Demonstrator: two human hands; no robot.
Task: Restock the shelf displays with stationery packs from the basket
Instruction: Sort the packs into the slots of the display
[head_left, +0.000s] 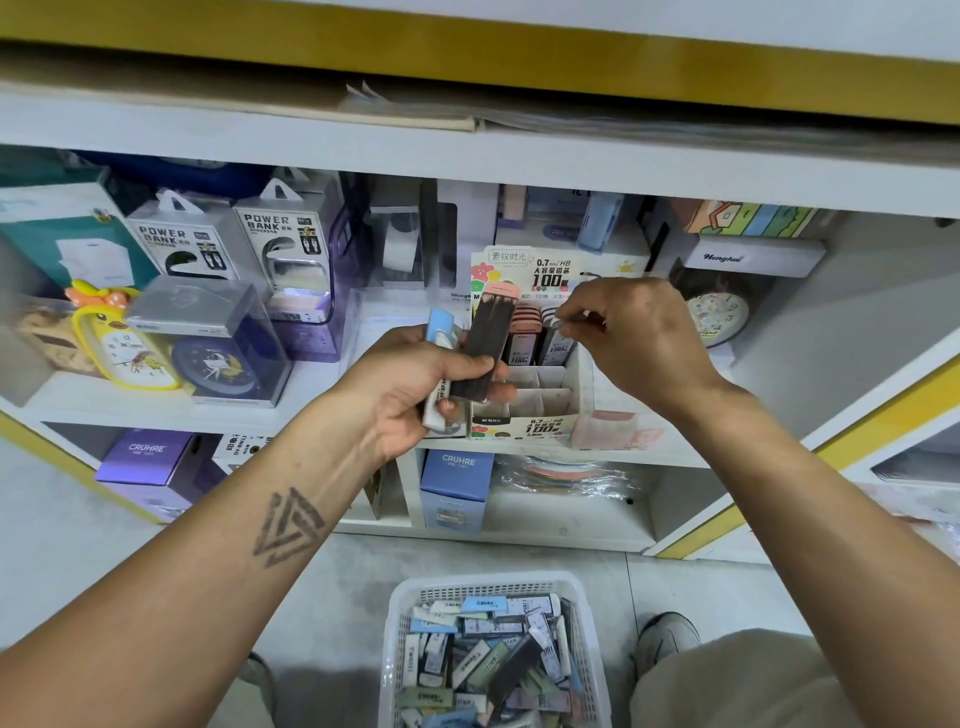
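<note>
Nearest, on the floor, a white basket (587, 644) holds jumbled stationery packs. Above it, the left hand (415, 387) grips two packs: a dark pack (488, 343) with a pink cap, long axis upright, tilting right, and a blue-capped pack (441, 332) beside it. Further right, the right hand (631, 338) pinches something small over the display box (582, 387) on the shelf.
</note>
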